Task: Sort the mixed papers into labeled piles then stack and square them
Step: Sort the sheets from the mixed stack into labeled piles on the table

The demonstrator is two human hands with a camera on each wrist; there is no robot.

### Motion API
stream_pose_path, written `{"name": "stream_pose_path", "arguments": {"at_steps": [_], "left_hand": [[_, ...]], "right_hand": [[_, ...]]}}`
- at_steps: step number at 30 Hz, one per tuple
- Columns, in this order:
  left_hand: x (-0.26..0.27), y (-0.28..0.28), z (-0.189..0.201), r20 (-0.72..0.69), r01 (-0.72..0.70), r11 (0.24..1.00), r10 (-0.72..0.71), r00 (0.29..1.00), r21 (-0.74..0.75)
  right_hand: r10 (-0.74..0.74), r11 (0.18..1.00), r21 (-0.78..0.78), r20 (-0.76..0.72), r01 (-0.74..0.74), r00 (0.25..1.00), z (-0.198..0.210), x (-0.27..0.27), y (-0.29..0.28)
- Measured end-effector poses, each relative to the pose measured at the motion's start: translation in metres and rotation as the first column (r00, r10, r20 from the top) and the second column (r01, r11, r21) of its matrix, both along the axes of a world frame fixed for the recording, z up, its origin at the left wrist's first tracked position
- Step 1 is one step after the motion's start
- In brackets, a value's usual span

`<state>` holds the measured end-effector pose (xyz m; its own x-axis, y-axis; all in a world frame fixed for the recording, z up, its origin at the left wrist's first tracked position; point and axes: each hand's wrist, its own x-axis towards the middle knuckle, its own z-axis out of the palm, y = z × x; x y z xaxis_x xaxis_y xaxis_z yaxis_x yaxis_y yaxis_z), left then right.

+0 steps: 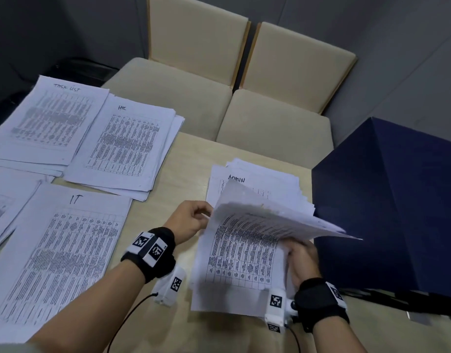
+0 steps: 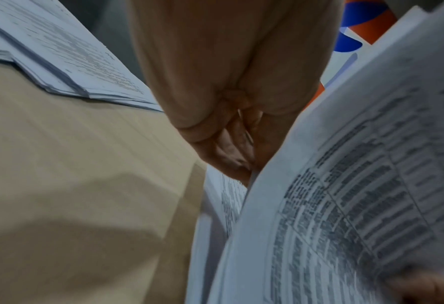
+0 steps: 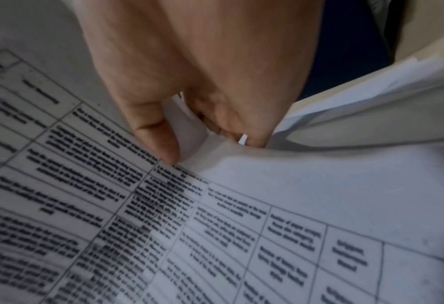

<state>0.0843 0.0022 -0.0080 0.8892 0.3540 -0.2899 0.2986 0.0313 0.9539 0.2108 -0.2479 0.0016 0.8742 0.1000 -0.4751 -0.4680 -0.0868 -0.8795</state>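
Observation:
Both hands hold a thick stack of printed papers (image 1: 244,253) above the wooden table (image 1: 173,174). My left hand (image 1: 191,217) pinches the stack's left edge, its fingers (image 2: 228,156) curled against the sheets. On the stack's right side my right hand (image 1: 302,256) grips with its thumb (image 3: 158,139) on the printed top sheet (image 3: 215,226), and the upper sheets fan up and to the right. Beneath lies a pile marked ADMIN (image 1: 235,179). Piles marked IT (image 1: 64,248), HR (image 1: 125,149) and TASK LIST (image 1: 48,118) lie on the left.
A dark blue box (image 1: 397,205) stands close on the right, against the fanned sheets. Two beige chairs (image 1: 219,85) are pushed up to the table's far edge. Another pile of papers (image 1: 3,205) lies at the far left edge.

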Motion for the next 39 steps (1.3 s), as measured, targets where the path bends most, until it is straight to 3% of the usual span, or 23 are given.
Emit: {"name": "stream_pose_path", "arguments": {"at_steps": [3,5,8,13,15,19,22,24,26,29,31,33,36,39], "left_hand": [[0.008,-0.005,-0.009,-0.159,-0.123,0.925,0.191,0.969,0.361],[0.011,-0.008,-0.011,-0.314,-0.053,0.844,0.256,0.914,0.534],[0.017,-0.014,-0.011,-0.434,0.139,0.794,0.169,0.885,0.592],[0.018,-0.016,-0.001,-0.424,0.290,0.547,0.134,0.896,0.785],[0.015,-0.012,0.005,-0.424,0.309,0.484,0.146,0.894,0.819],[0.010,-0.004,0.009,-0.441,0.327,0.481,0.143,0.886,0.814],[0.008,-0.004,0.008,-0.459,0.387,0.515,0.014,0.888,0.765],[0.006,-0.005,0.009,-0.473,0.420,0.601,-0.080,0.878,0.679],[0.001,-0.008,0.014,-0.517,0.446,0.622,-0.077,0.853,0.644],[-0.008,-0.015,0.025,-0.601,0.538,0.392,0.049,0.798,0.746],[-0.009,-0.018,0.030,-0.557,0.518,0.308,0.051,0.829,0.798],[-0.008,-0.018,0.030,-0.465,0.436,0.358,-0.004,0.885,0.826],[-0.008,-0.016,0.023,-0.231,0.259,0.578,-0.123,0.965,0.774],[-0.010,-0.017,0.019,-0.115,0.252,0.791,-0.227,0.967,0.557]], "right_hand": [[-0.080,0.997,-0.009,0.044,0.081,0.996,-0.003,0.001,-0.011],[-0.108,0.994,-0.021,0.056,0.109,0.993,-0.004,0.002,-0.017],[-0.136,0.989,-0.062,0.001,0.136,0.991,-0.002,0.000,-0.021],[-0.082,0.986,-0.143,-0.002,0.081,0.997,0.005,-0.001,-0.021],[-0.072,0.987,-0.147,0.004,0.071,0.997,0.004,0.000,-0.020],[-0.036,0.994,-0.105,-0.003,0.036,0.999,0.000,-0.002,-0.016],[0.004,0.995,-0.097,-0.016,-0.006,1.000,-0.005,-0.001,-0.015],[0.037,0.993,-0.109,-0.024,-0.039,0.999,-0.006,0.000,-0.016],[0.046,0.993,-0.108,-0.032,-0.049,0.998,-0.007,0.001,-0.019],[0.032,0.997,-0.068,-0.037,-0.035,0.999,-0.007,0.002,-0.020],[0.030,0.998,-0.057,-0.036,-0.032,0.999,-0.004,0.000,-0.018],[0.025,0.998,-0.059,-0.038,-0.027,0.999,-0.004,0.000,-0.017],[0.017,0.999,-0.045,-0.054,-0.020,0.998,-0.005,0.002,-0.016],[0.020,0.999,-0.032,-0.076,-0.023,0.997,-0.005,0.006,-0.017]]}}
